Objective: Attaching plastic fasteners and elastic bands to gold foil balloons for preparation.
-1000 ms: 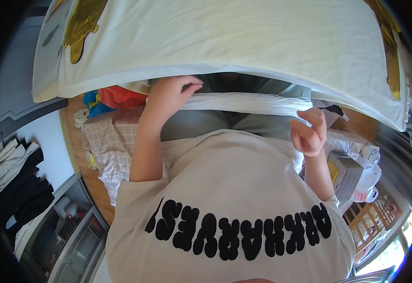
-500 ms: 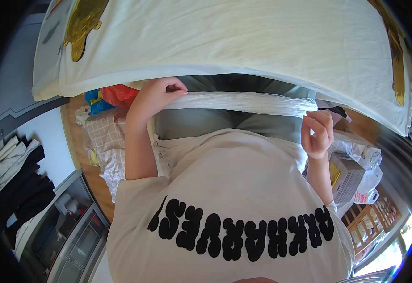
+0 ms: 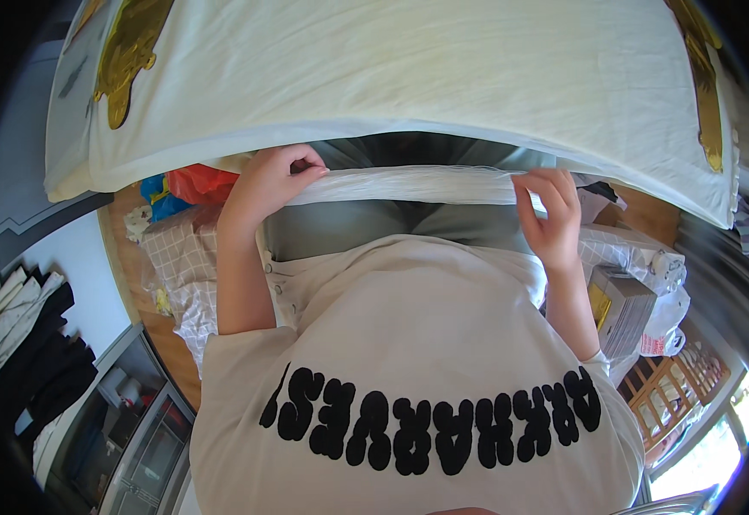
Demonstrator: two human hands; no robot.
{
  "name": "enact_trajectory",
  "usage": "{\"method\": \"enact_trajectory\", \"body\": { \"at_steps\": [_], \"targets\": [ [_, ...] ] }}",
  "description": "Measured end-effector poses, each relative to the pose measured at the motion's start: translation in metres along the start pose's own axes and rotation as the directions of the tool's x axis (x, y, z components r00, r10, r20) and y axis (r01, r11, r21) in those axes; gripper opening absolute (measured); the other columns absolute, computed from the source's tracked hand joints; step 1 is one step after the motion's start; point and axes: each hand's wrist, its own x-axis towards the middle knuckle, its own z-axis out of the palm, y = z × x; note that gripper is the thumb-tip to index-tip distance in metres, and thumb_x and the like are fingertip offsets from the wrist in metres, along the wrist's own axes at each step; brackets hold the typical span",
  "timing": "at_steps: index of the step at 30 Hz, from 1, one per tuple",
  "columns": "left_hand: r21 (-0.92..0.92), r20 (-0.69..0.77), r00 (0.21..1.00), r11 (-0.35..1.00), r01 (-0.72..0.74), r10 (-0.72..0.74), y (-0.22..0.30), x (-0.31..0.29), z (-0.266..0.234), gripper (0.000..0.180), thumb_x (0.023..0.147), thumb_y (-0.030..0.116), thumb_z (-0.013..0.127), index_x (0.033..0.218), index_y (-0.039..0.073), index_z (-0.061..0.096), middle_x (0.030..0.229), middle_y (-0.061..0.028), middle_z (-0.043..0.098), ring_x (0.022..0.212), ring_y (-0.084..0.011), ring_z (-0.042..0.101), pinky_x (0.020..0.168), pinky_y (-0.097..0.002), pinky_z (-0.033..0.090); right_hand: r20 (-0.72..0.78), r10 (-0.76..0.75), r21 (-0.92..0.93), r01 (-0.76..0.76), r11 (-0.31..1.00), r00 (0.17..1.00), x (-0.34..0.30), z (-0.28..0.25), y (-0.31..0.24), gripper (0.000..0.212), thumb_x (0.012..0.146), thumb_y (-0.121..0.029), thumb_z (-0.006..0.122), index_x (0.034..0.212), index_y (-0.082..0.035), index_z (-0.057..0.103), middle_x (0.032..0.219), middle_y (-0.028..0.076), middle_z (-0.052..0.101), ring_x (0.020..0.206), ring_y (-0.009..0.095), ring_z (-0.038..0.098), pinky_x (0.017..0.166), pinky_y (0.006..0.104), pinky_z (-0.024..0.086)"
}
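A bundle of fine white threads [image 3: 413, 184] lies stretched from left to right across my lap, over grey-green trousers [image 3: 340, 233]. At its left end, my left hand [image 3: 270, 182] pinches the threads between thumb and fingertips. My right hand [image 3: 555, 213] has its thumb and index finger closed on threads at the upper right corner of the bundle, the other fingers curled. The right end of the bundle is partly hidden behind this hand. A few loose strands stick out along the top edge there.
Just beyond my hands hangs the front edge of a table with a cream cloth [image 3: 409, 77] and gold patches. A red plastic bag [image 3: 201, 184] and checked fabric [image 3: 187, 249] lie at left. Boxes [image 3: 622, 309] and a wooden rack [image 3: 670, 390] stand at right.
My right hand has moved up and to the left, from the lower right end of the threads to their upper edge. My left hand keeps its pinch. The whole view has shifted slightly.
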Motion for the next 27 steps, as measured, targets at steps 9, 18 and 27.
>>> {"method": "enact_trajectory", "body": {
  "at_steps": [9,18,27],
  "targets": [
    [0.018,-0.107,0.987,0.993,-0.119,0.120,0.012,0.003,0.013,0.018,0.087,0.018,0.064,0.095,0.003,0.065,0.083,-0.0101,0.067,0.074,-0.0206,0.063,0.069,-0.0301,0.049,0.420,0.272,-0.048,-0.278,0.959,0.866,0.030,0.023,0.024,0.012,0.085,-0.008,0.061,0.092,0.000,0.066,0.087,0.014,0.065,0.080,0.032,0.061,0.072,0.0357,0.048],
    [0.004,-0.151,0.979,0.991,-0.137,0.136,0.021,0.004,0.025,0.017,0.087,0.018,0.063,0.096,0.004,0.066,0.084,-0.0094,0.068,0.073,-0.0220,0.063,0.067,-0.0298,0.049,0.550,0.323,0.022,-0.399,0.917,0.770,0.035,0.022,0.022,0.014,0.086,-0.011,0.061,0.094,0.000,0.067,0.086,0.013,0.067,0.074,0.024,0.062,0.067,0.0318,0.050],
    [0.082,-0.105,0.967,0.971,-0.225,0.233,0.053,0.030,0.047,0.022,0.089,0.029,0.061,0.100,0.013,0.069,0.086,-0.0076,0.069,0.074,-0.0241,0.063,0.067,-0.0316,0.049,0.331,0.375,0.083,-0.423,0.903,0.866,0.031,0.026,0.012,0.013,0.085,-0.010,0.062,0.094,-0.001,0.068,0.081,0.010,0.067,0.064,0.019,0.058,0.056,0.0290,0.047]
  ]
}}
